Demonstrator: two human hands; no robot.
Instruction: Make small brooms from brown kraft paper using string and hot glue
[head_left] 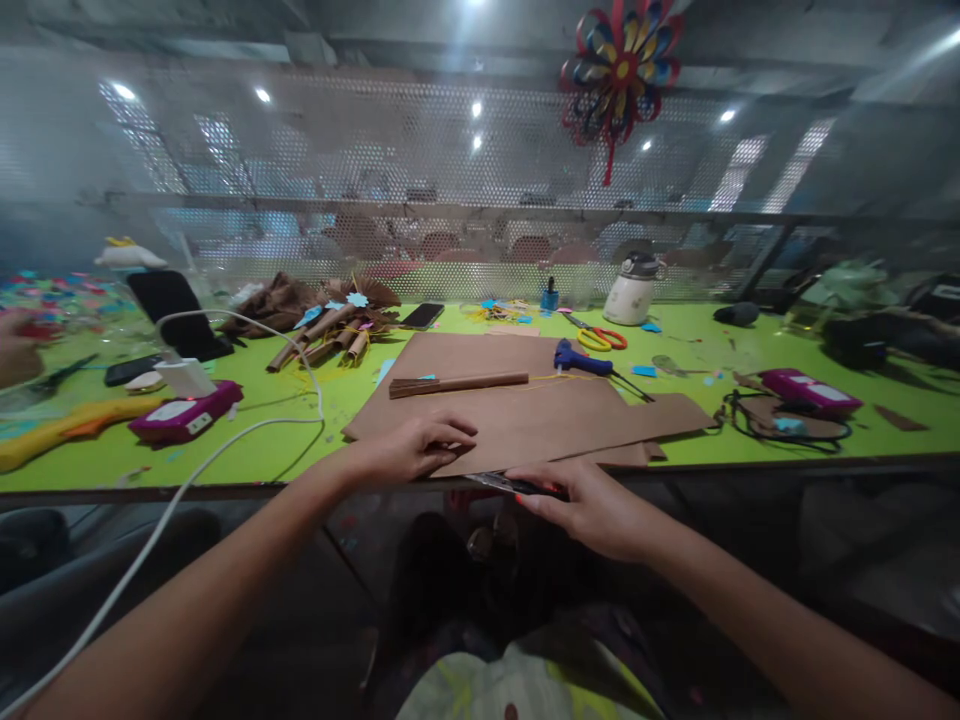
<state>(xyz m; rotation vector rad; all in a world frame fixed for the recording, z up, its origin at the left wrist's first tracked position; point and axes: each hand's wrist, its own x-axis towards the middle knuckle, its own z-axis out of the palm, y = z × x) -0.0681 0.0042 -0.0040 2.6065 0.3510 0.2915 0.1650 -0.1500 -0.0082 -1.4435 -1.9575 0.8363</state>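
Note:
A large sheet of brown kraft paper (517, 425) lies on the table, its near side along the front edge. My left hand (420, 446) rests on the sheet's near left part, fingers loosely bent and apart, holding nothing. In my right hand (589, 500), at the front edge of the sheet, is what looks like a craft knife (499, 484), with a pointed metal blade aimed left and a dark handle. My fingers partly hide the handle. A rolled brown paper tube (465, 384) with a fringed left end lies across the sheet, beyond my hands.
A blue glue gun (581, 358) lies on the sheet's far right. Behind it are orange-and-yellow scissors (600, 338) and a white bottle (631, 290). Brown paper rolls (330, 335) lie far left. A white cable (247, 430) loops beside my left arm. Another person's hand (19, 350) shows at left.

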